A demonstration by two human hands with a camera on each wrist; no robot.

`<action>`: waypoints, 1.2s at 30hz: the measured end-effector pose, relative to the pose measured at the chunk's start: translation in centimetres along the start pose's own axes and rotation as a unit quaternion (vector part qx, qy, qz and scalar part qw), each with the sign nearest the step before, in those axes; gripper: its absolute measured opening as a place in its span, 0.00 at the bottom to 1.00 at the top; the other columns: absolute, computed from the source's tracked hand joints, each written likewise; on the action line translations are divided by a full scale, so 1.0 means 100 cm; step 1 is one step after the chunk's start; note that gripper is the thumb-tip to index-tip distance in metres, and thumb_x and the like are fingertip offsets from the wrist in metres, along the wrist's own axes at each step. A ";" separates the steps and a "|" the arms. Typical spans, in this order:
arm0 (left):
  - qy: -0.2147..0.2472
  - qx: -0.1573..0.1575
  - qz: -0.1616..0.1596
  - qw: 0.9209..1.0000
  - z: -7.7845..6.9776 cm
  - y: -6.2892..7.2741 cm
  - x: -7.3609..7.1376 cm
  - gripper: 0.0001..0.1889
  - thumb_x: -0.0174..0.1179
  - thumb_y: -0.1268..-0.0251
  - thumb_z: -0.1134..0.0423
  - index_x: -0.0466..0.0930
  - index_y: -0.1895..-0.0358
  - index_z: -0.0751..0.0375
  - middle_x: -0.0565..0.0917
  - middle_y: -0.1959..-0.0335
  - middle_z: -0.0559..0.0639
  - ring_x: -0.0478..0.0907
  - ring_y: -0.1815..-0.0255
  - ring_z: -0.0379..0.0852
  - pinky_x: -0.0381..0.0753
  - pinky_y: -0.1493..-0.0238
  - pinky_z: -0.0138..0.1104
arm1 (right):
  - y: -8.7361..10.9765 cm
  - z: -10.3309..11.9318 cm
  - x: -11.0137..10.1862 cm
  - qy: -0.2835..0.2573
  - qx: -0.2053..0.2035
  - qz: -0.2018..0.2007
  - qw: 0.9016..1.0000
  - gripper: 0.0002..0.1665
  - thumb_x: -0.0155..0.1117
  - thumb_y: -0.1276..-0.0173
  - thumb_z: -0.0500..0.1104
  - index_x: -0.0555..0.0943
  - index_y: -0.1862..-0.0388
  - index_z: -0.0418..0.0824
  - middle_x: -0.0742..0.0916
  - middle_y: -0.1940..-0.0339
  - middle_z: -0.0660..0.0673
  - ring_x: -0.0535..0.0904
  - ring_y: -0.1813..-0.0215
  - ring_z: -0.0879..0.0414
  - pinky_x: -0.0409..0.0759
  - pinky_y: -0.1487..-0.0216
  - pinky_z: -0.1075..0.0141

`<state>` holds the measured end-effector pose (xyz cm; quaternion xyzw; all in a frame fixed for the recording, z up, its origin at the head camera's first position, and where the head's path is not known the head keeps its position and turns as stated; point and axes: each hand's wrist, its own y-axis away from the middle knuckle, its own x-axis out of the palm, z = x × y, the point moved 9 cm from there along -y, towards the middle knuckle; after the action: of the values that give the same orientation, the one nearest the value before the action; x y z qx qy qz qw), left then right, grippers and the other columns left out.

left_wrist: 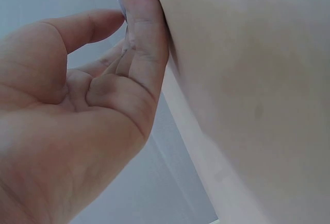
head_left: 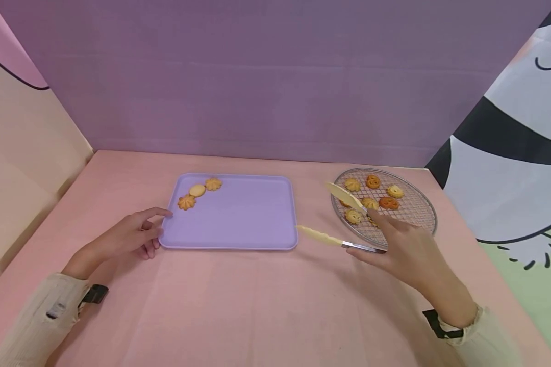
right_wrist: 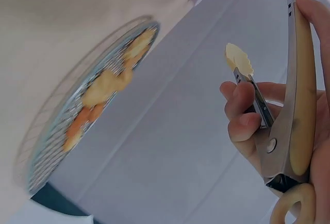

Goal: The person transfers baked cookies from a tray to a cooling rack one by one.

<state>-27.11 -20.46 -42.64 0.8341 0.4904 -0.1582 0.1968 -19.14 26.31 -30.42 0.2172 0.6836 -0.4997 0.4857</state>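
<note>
A lilac tray (head_left: 239, 219) lies on the table with three cookies along its upper left: a flower-shaped one (head_left: 186, 202), a smooth oval (head_left: 197, 190) and another flower-shaped one (head_left: 213, 184). My left hand (head_left: 130, 232) holds the tray's left rim between thumb and fingers; the fingers show from the palm side in the left wrist view. With my right hand (head_left: 408, 250) I grip cream-and-metal tongs (right_wrist: 300, 100). Their arms stand wide apart with nothing between them, the upper tip (head_left: 344, 196) over the near-left part of a round wire rack (head_left: 420, 214).
Several cookies sit on the rack, including pale ones (head_left: 395, 191) and orange-brown ones (head_left: 389, 203). A purple backdrop (head_left: 266, 92) rises behind the pink table (head_left: 239, 306). Printed side panels stand left and right, the right one with a panda (head_left: 519, 153).
</note>
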 end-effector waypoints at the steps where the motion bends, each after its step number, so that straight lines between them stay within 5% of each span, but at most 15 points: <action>1: 0.000 0.000 0.000 1.000 0.000 0.000 0.000 0.26 0.53 0.26 0.70 0.60 0.28 0.65 0.79 0.74 0.58 0.80 0.79 0.49 0.85 0.73 0.40 | -0.003 0.005 0.001 -0.003 -0.016 -0.003 1.000 0.52 0.76 0.53 0.68 0.77 0.38 0.34 0.88 0.61 0.35 0.77 0.77 0.49 0.75 0.79 0.56; 11: -0.001 -0.007 -0.003 1.000 -0.002 -0.001 0.000 0.25 0.53 0.26 0.70 0.61 0.29 0.65 0.80 0.74 0.58 0.80 0.78 0.50 0.85 0.73 0.40 | -0.026 0.050 0.018 -0.017 -0.104 -0.016 0.994 0.52 0.64 0.45 0.76 0.78 0.39 0.34 0.88 0.54 0.35 0.86 0.66 0.41 0.82 0.73 0.53; 15: -0.004 -0.009 -0.002 1.000 -0.002 -0.002 0.000 0.26 0.53 0.26 0.70 0.61 0.28 0.65 0.80 0.74 0.58 0.80 0.78 0.50 0.84 0.74 0.40 | -0.036 0.069 0.027 -0.027 -0.127 -0.014 0.991 0.52 0.61 0.44 0.78 0.80 0.41 0.34 0.88 0.63 0.39 0.83 0.74 0.48 0.76 0.80 0.60; 19: -0.001 -0.007 0.001 1.000 -0.001 -0.003 0.001 0.26 0.53 0.26 0.70 0.61 0.28 0.65 0.79 0.74 0.58 0.80 0.79 0.50 0.85 0.74 0.40 | -0.048 0.089 0.038 -0.043 -0.147 -0.004 0.988 0.50 0.62 0.42 0.76 0.79 0.42 0.35 0.87 0.69 0.43 0.78 0.79 0.53 0.71 0.83 0.65; 27: 0.004 -0.001 0.002 1.000 -0.003 -0.003 0.001 0.25 0.53 0.26 0.70 0.61 0.29 0.65 0.79 0.74 0.59 0.80 0.79 0.50 0.85 0.74 0.40 | -0.070 0.123 0.056 -0.038 -0.192 0.007 0.981 0.50 0.71 0.46 0.70 0.78 0.39 0.33 0.87 0.65 0.42 0.81 0.74 0.53 0.77 0.77 0.62; 36: -0.003 -0.006 -0.003 1.000 -0.001 0.000 -0.002 0.27 0.53 0.27 0.71 0.60 0.28 0.65 0.80 0.75 0.59 0.80 0.80 0.50 0.85 0.74 0.41 | -0.109 0.152 0.077 -0.027 -0.208 0.005 0.978 0.36 0.67 0.36 0.64 0.80 0.43 0.36 0.87 0.65 0.45 0.82 0.73 0.53 0.78 0.80 0.61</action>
<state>-27.16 -20.53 -42.47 0.8312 0.4929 -0.1580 0.2029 -24.24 6.88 -32.50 0.1015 0.7583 -0.3497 0.5408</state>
